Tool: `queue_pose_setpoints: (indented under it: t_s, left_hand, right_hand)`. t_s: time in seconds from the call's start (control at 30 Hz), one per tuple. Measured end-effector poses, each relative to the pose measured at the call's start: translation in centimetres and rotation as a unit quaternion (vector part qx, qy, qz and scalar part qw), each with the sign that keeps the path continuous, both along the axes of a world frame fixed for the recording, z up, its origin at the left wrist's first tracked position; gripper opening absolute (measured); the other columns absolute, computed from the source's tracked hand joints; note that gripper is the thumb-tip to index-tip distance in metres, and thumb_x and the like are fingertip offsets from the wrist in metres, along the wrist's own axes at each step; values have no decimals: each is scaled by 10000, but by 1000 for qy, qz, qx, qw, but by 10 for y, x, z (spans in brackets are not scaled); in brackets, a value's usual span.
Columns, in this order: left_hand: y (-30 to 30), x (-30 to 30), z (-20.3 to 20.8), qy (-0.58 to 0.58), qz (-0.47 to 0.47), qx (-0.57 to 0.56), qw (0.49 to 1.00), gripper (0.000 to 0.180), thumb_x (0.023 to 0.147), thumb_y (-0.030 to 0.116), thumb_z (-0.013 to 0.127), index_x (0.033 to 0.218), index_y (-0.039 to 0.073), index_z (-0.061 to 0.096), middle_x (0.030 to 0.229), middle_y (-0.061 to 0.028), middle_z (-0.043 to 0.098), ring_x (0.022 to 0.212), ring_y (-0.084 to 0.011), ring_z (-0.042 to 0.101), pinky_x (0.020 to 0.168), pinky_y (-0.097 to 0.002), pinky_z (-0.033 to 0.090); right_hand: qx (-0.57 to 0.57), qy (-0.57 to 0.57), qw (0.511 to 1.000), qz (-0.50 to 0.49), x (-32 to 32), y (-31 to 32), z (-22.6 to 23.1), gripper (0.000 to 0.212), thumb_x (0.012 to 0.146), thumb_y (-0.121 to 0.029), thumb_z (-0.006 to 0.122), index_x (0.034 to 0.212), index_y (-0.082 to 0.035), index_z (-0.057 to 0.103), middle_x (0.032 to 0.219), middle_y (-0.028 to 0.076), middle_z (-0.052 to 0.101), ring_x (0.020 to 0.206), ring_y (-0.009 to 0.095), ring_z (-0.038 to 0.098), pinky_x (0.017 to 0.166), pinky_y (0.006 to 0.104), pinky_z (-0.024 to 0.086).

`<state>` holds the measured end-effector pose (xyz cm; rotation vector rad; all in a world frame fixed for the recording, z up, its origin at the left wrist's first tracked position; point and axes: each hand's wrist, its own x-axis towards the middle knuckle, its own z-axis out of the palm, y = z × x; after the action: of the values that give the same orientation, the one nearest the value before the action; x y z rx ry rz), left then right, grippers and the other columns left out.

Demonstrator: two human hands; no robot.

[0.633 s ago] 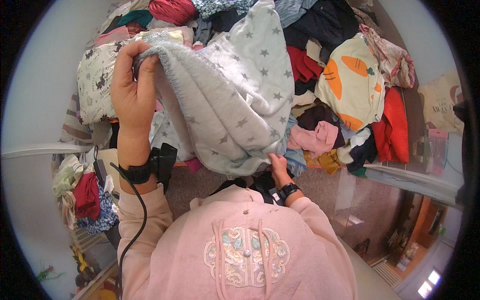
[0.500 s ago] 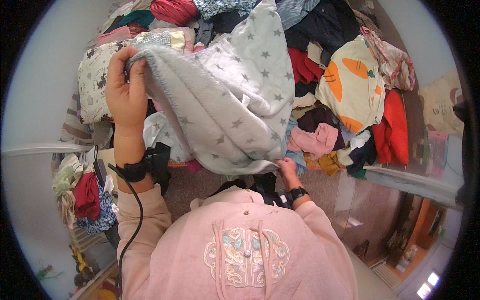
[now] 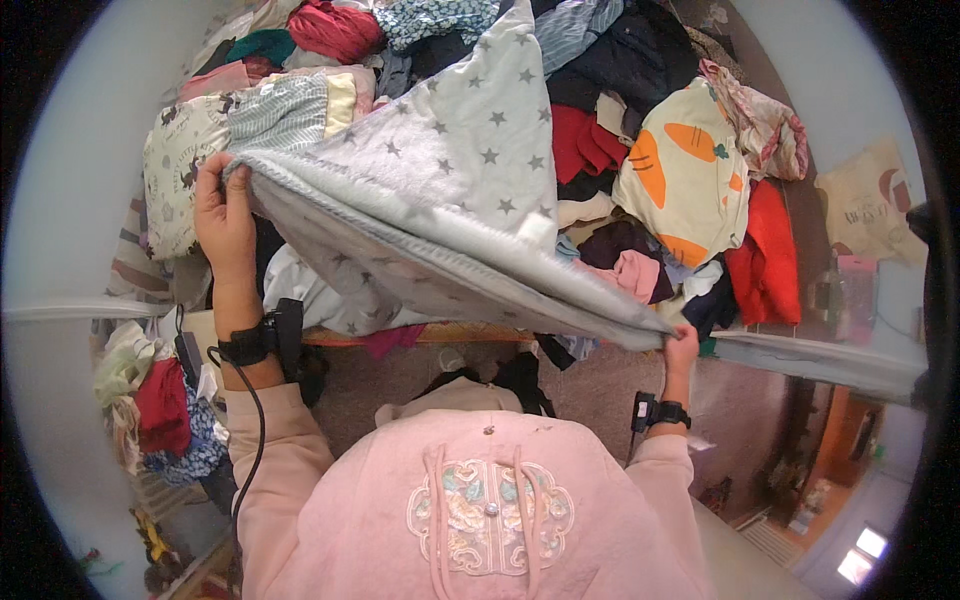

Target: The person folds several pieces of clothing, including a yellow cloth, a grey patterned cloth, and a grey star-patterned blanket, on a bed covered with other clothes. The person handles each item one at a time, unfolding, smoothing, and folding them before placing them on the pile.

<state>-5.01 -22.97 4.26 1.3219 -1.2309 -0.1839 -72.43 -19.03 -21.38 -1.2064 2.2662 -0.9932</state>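
A pale grey fleece blanket (image 3: 470, 150) with darker grey stars stretches between my two hands. My left hand (image 3: 228, 215) pinches one corner at the left, thumb against fingers. At the lower right, my right hand (image 3: 681, 348) grips another corner. The near edge runs taut between them, folded over along its length. Farther off, the blanket rises in a point over the clothes pile, and part of it hangs below the edge toward the front of the bed or shelf. Both wrists wear black straps with small devices.
Heaped clothes surround the blanket: a cream piece with orange carrots (image 3: 690, 170), a red garment (image 3: 765, 255), a dark red bundle (image 3: 335, 32) and a patterned folded bundle (image 3: 180, 170). More clothes (image 3: 165, 405) hang at the left. A black cable (image 3: 255, 400) trails from my left wrist.
My right hand has moved right and slightly up, pulling the blanket's near edge out straight. My left hand has come down a little, still holding its corner.
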Motion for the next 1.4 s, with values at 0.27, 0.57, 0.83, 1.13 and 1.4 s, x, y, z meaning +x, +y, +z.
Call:
queue_pose_setpoints:
  t_s: [0.27, 0.57, 0.83, 1.13, 1.4]
  left_hand:
    - [5, -8, -7, -15, -6, -4, 1000, 137, 879, 90, 541, 979, -2, 521, 905, 7, 513, 841, -71, 459, 775, -187, 361]
    - [13, 16, -30, 29, -19, 22, 999, 157, 887, 95, 525, 1009, -4, 523, 952, -11, 529, 882, -94, 474, 807, -215, 372]
    - [22, 14, -21, -173, 30, 38, 984, 107, 861, 49, 532, 957, 1, 536, 936, -20, 530, 885, -107, 471, 800, -219, 369]
    - [41, 13, -11, -108, -44, 116, 986, 122, 847, 15, 523, 968, -1, 535, 948, -30, 532, 839, -109, 485, 754, -225, 390]
    - [53, -5, 3, 9, -50, 132, 990, 234, 807, -66, 518, 1030, 5, 525, 930, -3, 527, 778, -79, 487, 716, -200, 412]
  right_hand:
    - [-20, -626, 775, -85, 35, 41, -12, 103, 829, -103, 464, 860, -34, 535, 743, 25, 535, 573, 129, 511, 468, 255, 433]
    - [77, -353, 932, 29, 20, 35, 44, 173, 783, -75, 516, 934, -25, 584, 687, 26, 558, 398, 89, 419, 358, 231, 354]
    - [155, -219, 963, -33, 60, 64, 51, 286, 826, -19, 376, 1044, -38, 560, 843, 117, 596, 610, 238, 602, 466, 319, 482]
    - [-85, -656, 722, -203, 52, 49, 22, 273, 901, -238, 387, 1014, -52, 551, 975, 88, 593, 896, 245, 560, 727, 366, 482]
    - [99, -565, 803, -162, 48, 24, 0, 127, 814, -226, 593, 841, -103, 595, 771, 33, 603, 503, 158, 531, 422, 227, 444]
